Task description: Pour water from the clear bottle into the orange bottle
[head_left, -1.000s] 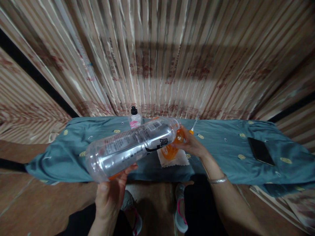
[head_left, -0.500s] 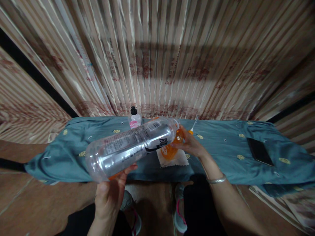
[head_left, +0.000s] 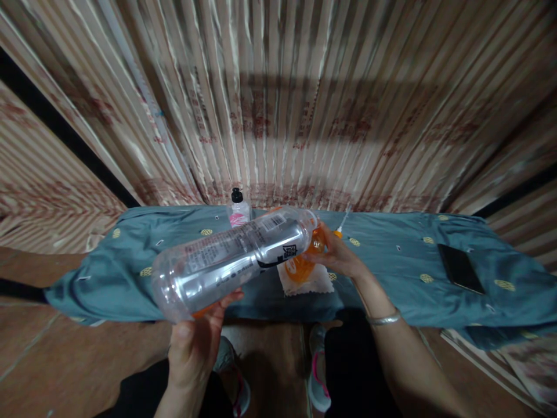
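Observation:
A large clear plastic bottle with a silver label lies tilted across the middle, its neck to the right and a little higher in the picture than its base. My left hand grips it from below near the base. At its mouth, my right hand is closed around the upper part of an orange bottle, which stands on a white cloth. The two bottle mouths are close together; whether they touch is hidden. Behind the orange bottle lies a pump top with a thin clear tube.
A clear bottle with a black cap and pink label stands at the back. To the right lies a dark flat phone-like object. The teal patterned cloth covers the narrow table, and a striped curtain hangs behind.

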Demonstrator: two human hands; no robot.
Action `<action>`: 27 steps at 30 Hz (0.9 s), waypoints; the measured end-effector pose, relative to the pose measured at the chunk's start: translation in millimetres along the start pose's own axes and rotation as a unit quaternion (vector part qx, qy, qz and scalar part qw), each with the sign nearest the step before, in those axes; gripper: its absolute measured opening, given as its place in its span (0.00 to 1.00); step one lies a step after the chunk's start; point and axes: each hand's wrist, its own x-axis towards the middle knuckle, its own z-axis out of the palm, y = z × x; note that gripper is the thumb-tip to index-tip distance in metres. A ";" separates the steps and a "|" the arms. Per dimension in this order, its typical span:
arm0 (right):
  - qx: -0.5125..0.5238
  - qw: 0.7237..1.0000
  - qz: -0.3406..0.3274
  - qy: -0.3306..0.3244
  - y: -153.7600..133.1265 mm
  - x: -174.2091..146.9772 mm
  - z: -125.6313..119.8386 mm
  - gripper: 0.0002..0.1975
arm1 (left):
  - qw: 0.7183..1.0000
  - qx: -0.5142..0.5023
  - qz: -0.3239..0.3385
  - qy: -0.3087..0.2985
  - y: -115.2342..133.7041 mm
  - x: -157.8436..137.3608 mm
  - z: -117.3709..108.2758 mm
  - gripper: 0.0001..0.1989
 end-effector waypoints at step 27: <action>0.015 1.000 -0.004 0.001 7.2 -0.3 -0.1 0.40 | 1.000 0.004 -0.013 -0.012 0.1 1.1 -4.7 0.33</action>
